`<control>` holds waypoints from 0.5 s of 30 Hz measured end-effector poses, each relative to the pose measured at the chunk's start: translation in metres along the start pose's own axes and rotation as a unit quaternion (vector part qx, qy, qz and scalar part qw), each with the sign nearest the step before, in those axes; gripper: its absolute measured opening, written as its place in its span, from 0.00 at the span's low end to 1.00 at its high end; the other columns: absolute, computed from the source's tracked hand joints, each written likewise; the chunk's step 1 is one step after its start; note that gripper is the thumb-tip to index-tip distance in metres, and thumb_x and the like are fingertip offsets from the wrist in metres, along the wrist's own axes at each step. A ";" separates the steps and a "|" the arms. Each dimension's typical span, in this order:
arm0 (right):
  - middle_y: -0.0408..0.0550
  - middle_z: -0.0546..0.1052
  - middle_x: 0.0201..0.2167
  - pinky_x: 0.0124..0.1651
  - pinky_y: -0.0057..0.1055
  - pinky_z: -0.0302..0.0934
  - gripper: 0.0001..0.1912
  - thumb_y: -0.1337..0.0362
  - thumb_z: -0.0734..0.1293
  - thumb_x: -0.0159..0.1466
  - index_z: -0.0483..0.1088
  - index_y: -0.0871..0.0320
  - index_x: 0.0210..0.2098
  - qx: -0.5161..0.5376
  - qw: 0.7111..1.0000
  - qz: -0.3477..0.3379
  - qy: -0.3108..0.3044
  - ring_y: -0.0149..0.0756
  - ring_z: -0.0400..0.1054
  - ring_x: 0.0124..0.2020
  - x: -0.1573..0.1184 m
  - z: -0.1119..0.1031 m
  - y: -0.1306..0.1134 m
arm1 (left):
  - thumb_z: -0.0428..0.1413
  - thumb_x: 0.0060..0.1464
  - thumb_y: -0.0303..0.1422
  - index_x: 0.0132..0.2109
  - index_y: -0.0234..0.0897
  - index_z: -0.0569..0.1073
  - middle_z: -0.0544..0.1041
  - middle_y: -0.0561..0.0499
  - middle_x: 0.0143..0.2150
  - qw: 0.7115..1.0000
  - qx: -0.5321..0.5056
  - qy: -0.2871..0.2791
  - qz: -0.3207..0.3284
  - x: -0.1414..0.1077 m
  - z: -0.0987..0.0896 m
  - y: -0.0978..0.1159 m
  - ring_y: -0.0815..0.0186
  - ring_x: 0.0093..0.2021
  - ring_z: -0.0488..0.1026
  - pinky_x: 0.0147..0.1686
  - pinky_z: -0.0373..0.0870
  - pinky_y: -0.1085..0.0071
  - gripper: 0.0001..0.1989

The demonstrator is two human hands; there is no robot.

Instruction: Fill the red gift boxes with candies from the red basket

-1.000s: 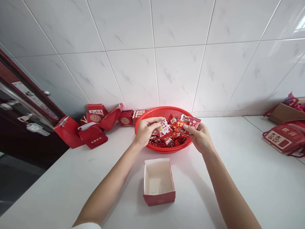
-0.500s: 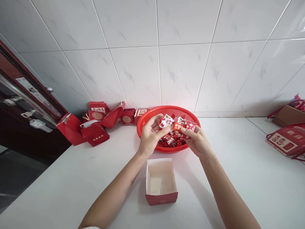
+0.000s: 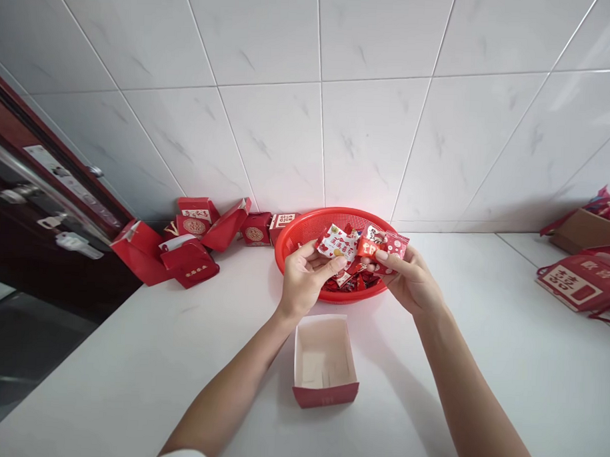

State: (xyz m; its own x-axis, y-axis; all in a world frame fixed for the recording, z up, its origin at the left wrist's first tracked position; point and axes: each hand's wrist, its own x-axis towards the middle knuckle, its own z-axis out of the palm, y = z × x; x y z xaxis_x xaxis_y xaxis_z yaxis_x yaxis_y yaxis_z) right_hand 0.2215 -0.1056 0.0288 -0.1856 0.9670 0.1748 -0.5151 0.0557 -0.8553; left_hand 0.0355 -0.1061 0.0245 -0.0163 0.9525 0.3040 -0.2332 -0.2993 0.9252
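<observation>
My left hand (image 3: 303,278) pinches a white wrapped candy (image 3: 337,244) with red hearts between thumb and fingers. In my right hand (image 3: 410,277) are a couple of red and pink candy packets (image 3: 395,243), held under the thumb. Both hands are over the front of a round red plastic basket (image 3: 284,244), where several more wrapped candies (image 3: 357,281) lie. Nearer to me, between my forearms, an open red box (image 3: 325,394) with a pale inside stands on the white counter, with nothing in it.
Several red gift boxes (image 3: 188,259) are heaped at the left by the tiled wall. At the right lie a red box with a handle (image 3: 576,281) and an open carton (image 3: 582,229) with pink stuff inside. A dark door with keys (image 3: 79,244) borders the counter's left.
My hands have shifted slightly right and the right one has drawn a little away from the left. The candies are now spread and face up more plainly. The view has moved slightly.
</observation>
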 end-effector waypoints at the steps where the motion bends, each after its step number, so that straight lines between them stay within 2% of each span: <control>1: 0.45 0.82 0.29 0.37 0.26 0.74 0.13 0.61 0.83 0.52 0.81 0.57 0.33 0.000 1.000 0.002 0.000 0.31 0.76 0.29 0.000 0.001 0.000 | 0.74 0.42 0.36 0.40 0.35 0.82 0.86 0.47 0.39 1.000 -0.002 0.001 0.002 0.000 0.000 0.000 0.58 0.41 0.84 0.44 0.82 0.64 0.17; 9: 0.45 0.82 0.29 0.37 0.25 0.75 0.13 0.62 0.82 0.52 0.81 0.57 0.35 0.009 1.000 -0.002 0.011 0.31 0.77 0.29 -0.004 0.009 -0.001 | 0.73 0.44 0.38 0.41 0.35 0.80 0.86 0.47 0.39 0.999 0.023 0.009 0.031 -0.007 0.002 0.006 0.59 0.39 0.84 0.43 0.83 0.66 0.18; 15: 0.43 0.82 0.30 0.37 0.25 0.74 0.13 0.62 0.82 0.53 0.81 0.55 0.36 0.012 0.999 -0.029 0.019 0.30 0.76 0.30 -0.007 0.015 -0.005 | 0.75 0.41 0.37 0.50 0.36 0.76 0.86 0.45 0.44 1.000 0.014 -0.021 0.009 -0.009 0.001 0.007 0.55 0.42 0.85 0.44 0.84 0.64 0.29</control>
State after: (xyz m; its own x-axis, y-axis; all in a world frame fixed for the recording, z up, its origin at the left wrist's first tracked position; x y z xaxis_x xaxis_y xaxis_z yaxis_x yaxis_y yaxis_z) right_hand 0.2131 -0.1164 0.0395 -0.1241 0.9710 0.2044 -0.5435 0.1058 -0.8327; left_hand 0.0348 -0.1173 0.0283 0.0199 0.9442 0.3288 -0.2050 -0.3181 0.9256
